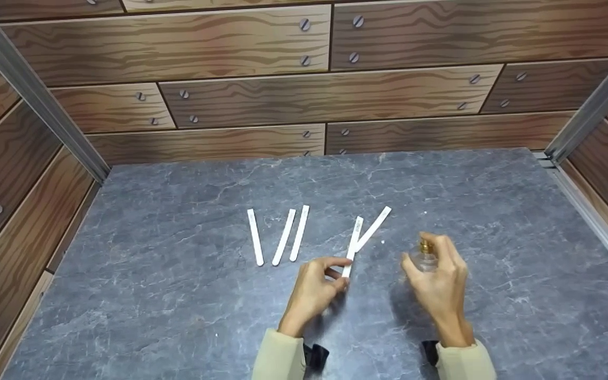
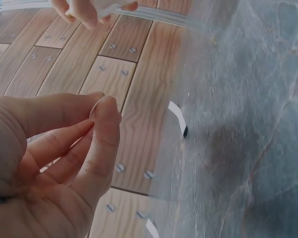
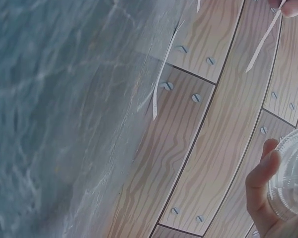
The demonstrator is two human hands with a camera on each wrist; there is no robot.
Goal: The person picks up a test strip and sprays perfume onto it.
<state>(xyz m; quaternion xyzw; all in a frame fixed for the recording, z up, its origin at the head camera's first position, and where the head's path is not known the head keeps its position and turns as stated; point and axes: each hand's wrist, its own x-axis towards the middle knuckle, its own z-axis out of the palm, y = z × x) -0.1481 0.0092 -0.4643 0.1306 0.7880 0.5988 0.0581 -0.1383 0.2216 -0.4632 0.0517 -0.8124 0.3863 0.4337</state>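
Observation:
My left hand (image 1: 312,293) pinches the lower end of a white paper test strip (image 1: 355,235), with small print near its upper end. In the left wrist view the strip shows only as a thin edge between thumb and fingertips. To the right, my right hand (image 1: 444,282) grips a small clear glass perfume bottle (image 1: 427,261) with a gold spray top (image 1: 426,246). The right wrist view shows the bottle's round ribbed base (image 3: 290,173), partly cut off. Its spray top stands a short way right of the held strip, the index finger reaching over it.
Another paper strip (image 1: 375,227) lies slanted behind the held one, overlapping it in the head view. Three more strips (image 1: 284,237) lie left of my left hand on the grey marbled table (image 1: 167,295). Wood-patterned panels (image 1: 240,42) and metal rails (image 1: 599,105) surround the table.

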